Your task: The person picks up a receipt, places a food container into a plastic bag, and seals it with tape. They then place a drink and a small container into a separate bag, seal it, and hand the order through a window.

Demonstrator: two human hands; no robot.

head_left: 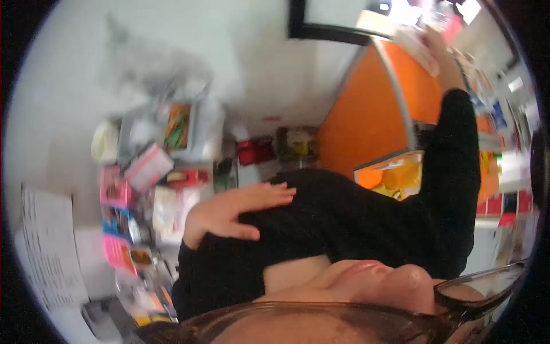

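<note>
My left hand (243,212) lies flat across the front of my black top (326,212), fingers stretched out and thumb apart, with nothing in it. On the other side my right arm, in a black sleeve (450,155), stretches far forward. At its end my right hand (440,54) is over the top of an orange cabinet (366,103), beside a pale, long, blurred object (417,50). Motion blur and glare hide its fingers, so I cannot make out whether it grips anything. Clear and pink items (452,26) stand just past it.
At left, a grey bin (197,129) and several pink and blue boxes (117,189) stand by the wall. A printed sheet (51,246) is on that wall. A dark frame (332,33) juts in at the top. Below the cabinet are yellow items (401,175).
</note>
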